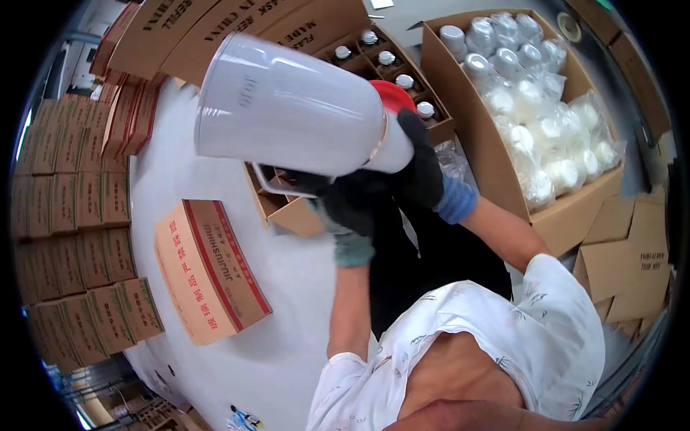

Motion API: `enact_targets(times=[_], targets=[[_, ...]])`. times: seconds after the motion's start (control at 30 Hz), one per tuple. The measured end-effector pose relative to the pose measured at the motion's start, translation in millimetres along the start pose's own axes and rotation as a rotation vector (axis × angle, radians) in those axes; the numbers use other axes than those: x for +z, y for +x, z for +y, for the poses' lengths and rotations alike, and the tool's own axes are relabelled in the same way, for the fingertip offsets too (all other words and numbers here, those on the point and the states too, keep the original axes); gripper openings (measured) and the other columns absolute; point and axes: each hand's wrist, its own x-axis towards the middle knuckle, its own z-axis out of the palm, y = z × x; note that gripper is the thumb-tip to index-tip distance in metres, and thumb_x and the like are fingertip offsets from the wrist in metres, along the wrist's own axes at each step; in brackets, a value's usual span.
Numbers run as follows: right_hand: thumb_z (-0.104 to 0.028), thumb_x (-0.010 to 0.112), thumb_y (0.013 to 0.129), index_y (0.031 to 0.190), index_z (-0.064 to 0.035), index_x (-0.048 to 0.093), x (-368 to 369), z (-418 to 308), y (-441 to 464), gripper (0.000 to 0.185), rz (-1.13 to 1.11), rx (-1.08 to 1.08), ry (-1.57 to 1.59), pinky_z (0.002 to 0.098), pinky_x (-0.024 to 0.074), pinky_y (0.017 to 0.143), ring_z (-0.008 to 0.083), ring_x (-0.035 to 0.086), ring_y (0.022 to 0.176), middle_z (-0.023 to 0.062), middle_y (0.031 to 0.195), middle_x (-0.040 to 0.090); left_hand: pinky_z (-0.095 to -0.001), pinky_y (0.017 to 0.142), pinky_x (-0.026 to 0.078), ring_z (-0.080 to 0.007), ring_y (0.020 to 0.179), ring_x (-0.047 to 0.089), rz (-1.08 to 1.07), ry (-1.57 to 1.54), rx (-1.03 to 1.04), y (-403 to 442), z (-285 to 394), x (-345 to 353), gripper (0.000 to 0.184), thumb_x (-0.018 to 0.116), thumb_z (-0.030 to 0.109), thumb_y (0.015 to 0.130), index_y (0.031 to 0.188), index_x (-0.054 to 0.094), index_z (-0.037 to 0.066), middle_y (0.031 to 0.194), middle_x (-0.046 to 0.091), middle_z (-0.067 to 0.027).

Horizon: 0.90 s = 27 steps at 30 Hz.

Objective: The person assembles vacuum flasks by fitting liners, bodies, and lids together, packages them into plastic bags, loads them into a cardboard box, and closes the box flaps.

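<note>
A white thermos flask with a side handle lies tilted in front of me, its wide base to the upper left. My right hand, in a dark glove with a blue cuff, is closed around the narrow top end. Under the flask, near the handle, is my left hand in a dark glove with a green-grey cuff; its fingers are mostly hidden behind the flask. A red round item shows behind the flask's top. Beyond it stands a divided carton holding several silver-topped bottles.
At right, a large open carton holds several plastic-wrapped white items. A closed printed carton sits on the pale floor. Stacked cartons line the left, and flattened cardboard lies at right.
</note>
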Motion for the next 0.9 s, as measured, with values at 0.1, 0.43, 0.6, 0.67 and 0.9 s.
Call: enact_targets(times=[0.1,0.43,0.6,0.67,0.9], targets=[[-0.058,0.063,0.078,0.131,-0.0103,0.044,-46,26,-17,0.074,-0.059,0.315,0.128,0.0431,0.0536,0.082,0.0278,0.056,0.110,0.0146,0.126,0.052,-0.0425,0.105,0.033,-0.0311,0.124,0.042,-0.027,0.023,0.004,11,2,-19,0.060,0.053,0.038,0.091,0.137,0.036,0.004,0.132,0.045,-0.0146],[-0.033,0.056,0.093,0.107,-0.0070,0.062,-66,-44,12,0.030,-0.277,-0.800,-1.777,0.0320,0.0508,0.075,0.0171,0.065,0.087,0.0062,0.094,0.068,-0.0475,0.108,0.027,-0.0352,0.130,0.036,-0.283,0.189,0.155,56,19,-49,0.064,0.061,0.044,0.082,0.130,0.048,0.005,0.134,0.047,-0.0157],[-0.034,0.062,0.090,0.106,-0.0059,0.061,-120,-122,23,0.033,0.199,-0.194,-1.398,0.0256,0.0508,0.071,0.0086,0.058,0.081,0.0037,0.088,0.062,-0.0500,0.110,0.024,-0.0372,0.133,0.034,-0.801,0.392,0.439,93,33,-43,0.066,0.065,0.048,0.077,0.127,0.054,0.006,0.134,0.049,-0.0163],[-0.033,0.062,0.090,0.103,-0.0057,0.063,-157,-152,22,0.031,0.271,-0.318,-1.452,0.0283,0.0502,0.076,0.0098,0.058,0.083,0.0041,0.089,0.063,-0.0515,0.110,0.022,-0.0395,0.133,0.033,-0.960,0.638,0.630,81,40,-34,0.070,0.066,0.049,0.075,0.129,0.054,0.007,0.136,0.046,-0.0179],[-0.046,0.055,0.082,0.111,-0.0198,0.063,-262,-316,76,0.040,0.955,-0.312,-2.229,0.0467,0.0442,0.089,0.0385,0.057,0.100,0.0208,0.113,0.057,-0.0484,0.110,0.023,-0.0417,0.135,0.028,-0.610,0.526,0.070,-15,-27,-55,0.089,0.068,0.056,0.071,0.138,0.041,0.006,0.145,0.032,-0.0222]])
